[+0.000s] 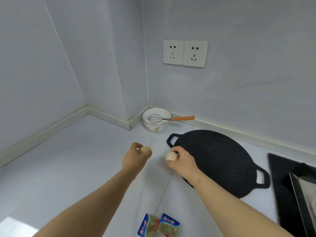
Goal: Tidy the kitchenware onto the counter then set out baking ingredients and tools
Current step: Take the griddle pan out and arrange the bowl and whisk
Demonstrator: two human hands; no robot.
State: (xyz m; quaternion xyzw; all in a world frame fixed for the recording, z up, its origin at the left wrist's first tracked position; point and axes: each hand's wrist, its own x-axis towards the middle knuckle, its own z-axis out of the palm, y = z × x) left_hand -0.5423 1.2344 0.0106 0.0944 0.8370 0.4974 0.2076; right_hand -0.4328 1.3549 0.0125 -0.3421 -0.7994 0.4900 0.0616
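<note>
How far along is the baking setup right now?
Looks done: bowl with whisk, black griddle pan and two packets sit on the counter. In hand: left hand holds one egg, right hand a second egg. Left: setting both eggs down.

The left hand (pixel 136 157) hid most of its egg (pixel 145 149), and whether that egg touched the counter (pixel 77 159) could not be told. The right forearm (pixel 222 194) covered the near edge of the black pan (pixel 217 159). The bottom edge cut off two packets (pixel 159 225), their print blurred; the right edge cut a blurred metal tray (pixel 301 200).
</note>
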